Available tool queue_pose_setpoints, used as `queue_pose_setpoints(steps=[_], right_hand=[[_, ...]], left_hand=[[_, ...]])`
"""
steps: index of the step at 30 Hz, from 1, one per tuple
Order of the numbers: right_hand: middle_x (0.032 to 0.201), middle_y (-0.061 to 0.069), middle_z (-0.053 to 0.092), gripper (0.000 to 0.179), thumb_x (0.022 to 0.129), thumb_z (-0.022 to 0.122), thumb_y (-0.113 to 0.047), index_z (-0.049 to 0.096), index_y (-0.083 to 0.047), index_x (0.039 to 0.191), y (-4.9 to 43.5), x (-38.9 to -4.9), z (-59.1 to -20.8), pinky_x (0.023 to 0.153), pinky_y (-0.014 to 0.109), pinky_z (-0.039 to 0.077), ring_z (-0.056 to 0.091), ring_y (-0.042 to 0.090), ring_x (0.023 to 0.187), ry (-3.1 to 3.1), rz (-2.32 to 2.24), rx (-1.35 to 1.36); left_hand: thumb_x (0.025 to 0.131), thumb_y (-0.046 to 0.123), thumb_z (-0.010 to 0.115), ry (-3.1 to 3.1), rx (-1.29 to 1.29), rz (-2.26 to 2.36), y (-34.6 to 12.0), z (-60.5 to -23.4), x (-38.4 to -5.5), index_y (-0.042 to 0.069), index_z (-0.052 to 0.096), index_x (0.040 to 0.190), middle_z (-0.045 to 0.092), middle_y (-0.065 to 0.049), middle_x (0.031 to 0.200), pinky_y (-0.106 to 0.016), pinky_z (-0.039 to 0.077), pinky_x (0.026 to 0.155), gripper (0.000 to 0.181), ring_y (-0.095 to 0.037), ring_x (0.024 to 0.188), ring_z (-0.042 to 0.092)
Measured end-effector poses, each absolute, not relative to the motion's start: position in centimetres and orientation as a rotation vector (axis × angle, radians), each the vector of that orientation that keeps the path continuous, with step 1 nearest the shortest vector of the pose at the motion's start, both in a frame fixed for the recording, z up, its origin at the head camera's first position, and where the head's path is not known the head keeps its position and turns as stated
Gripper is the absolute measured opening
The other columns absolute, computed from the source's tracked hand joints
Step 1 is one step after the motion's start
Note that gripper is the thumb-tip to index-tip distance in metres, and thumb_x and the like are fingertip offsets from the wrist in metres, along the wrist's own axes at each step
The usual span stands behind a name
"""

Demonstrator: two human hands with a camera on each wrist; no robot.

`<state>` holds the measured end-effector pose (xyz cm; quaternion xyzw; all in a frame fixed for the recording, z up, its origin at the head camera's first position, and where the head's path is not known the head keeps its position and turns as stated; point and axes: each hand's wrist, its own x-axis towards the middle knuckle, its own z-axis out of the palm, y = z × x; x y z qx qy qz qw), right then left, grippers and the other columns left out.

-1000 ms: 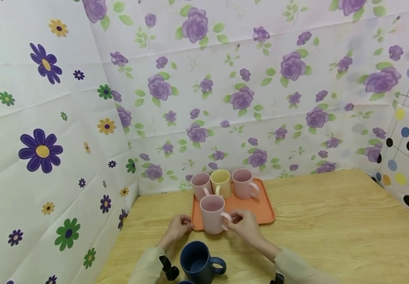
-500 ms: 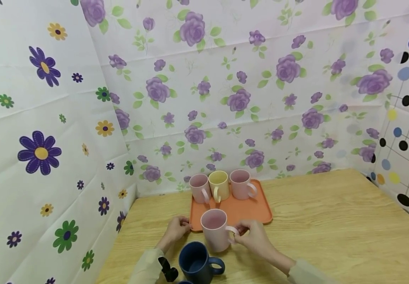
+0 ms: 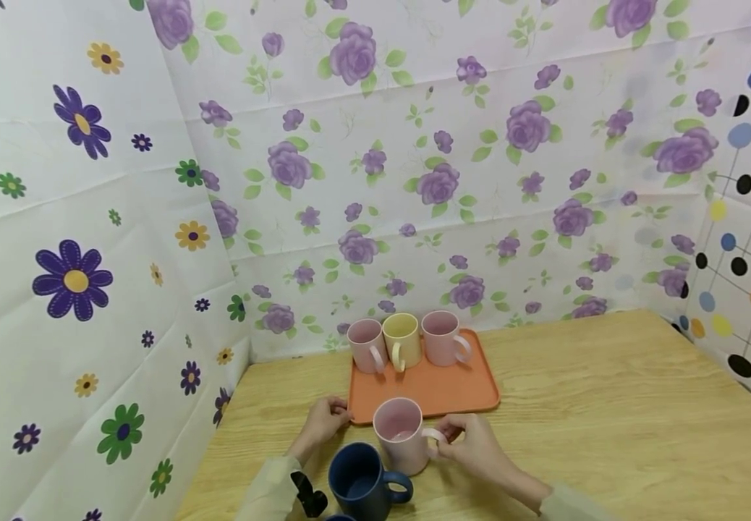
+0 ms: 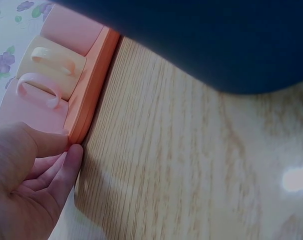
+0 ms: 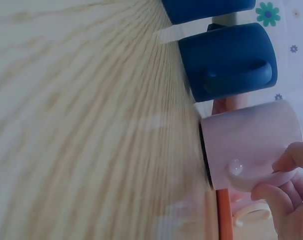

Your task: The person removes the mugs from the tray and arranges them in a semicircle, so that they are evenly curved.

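1. There went the pink mug (image 3: 406,452), nearer to me again! A second earlier it stood in front of the rear mugs, over the near part of the orange tray (image 3: 443,387); half a second later it had reached the front edge, and now it was on my side of that edge.
2. My right hand (image 3: 476,447) had travelled with it, thumb and forefinger pinching the handle (image 3: 435,433) throughout.
3. The mug was upright, its base low at the wooden table (image 3: 610,391); I couldn't tell whether it touched down.
4. And it had closed on the blue mug (image 3: 357,483)! Just beside it now, with a gap showing in the right wrist view; the blue one hadn't budged.
5. My left hand (image 3: 323,423) held firm, thumb and finger gripping the tray's near left corner, exactly as half a second before.
6. At the back of the tray, no movement: left pink mug (image 3: 360,354), yellow mug (image 3: 409,349) and right pink mug (image 3: 439,346) stood in their row.
7. A second blue mug (image 5: 206,7) sat beyond the first, cut off by the frame.
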<state>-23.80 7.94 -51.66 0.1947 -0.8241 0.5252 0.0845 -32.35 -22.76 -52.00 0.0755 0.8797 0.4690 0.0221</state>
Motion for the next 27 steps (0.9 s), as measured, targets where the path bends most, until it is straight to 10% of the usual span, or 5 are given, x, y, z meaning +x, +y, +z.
queue_pose_setpoints(steps=[18,27], right_hand=[[0.100,0.012,0.073,0.021,0.090,0.069,-0.018,0.070,-0.005,0.106,11.3,-25.9,-50.3,0.080,0.025,0.056,0.067,0.007,0.088,-2.575,1.732,1.179],[0.113,0.028,0.064,0.036,0.100,0.054,-0.023,0.061,0.007,0.119,13.4,-28.3,-50.4,0.080,0.042,0.059,0.066,0.034,0.101,-2.655,1.955,0.963]], left_hand=[[0.089,0.002,0.065,2.723,0.250,1.448,-22.9,-52.0,-32.5,-0.013,0.061,0.108,0.068,-0.018,0.090,-0.025,0.054,0.059,0.025,-0.015,0.072,0.065],[0.089,0.003,0.066,2.740,0.250,1.406,-22.8,-51.8,-32.3,-0.013,0.061,0.108,0.069,-0.018,0.089,-0.023,0.051,0.056,0.025,-0.015,0.072,0.064]])
